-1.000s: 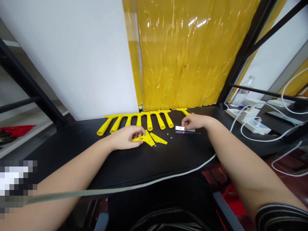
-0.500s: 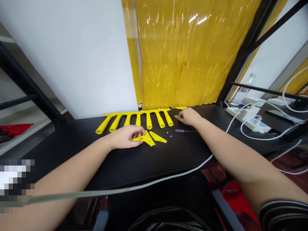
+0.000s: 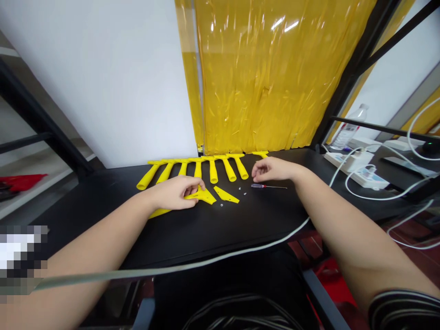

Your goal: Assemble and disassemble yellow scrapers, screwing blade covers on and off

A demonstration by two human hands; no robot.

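One yellow handle [image 3: 206,197] is partly hidden by the left hand [image 3: 177,193].

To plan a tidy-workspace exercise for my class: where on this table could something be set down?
On the black table, one bare patch lies between the loose yellow plate and the near edge; another, between the row of yellow handles and the black post at left. It is crowded between the hands: held yellow tool, plate, small metal pieces, screwdriver.
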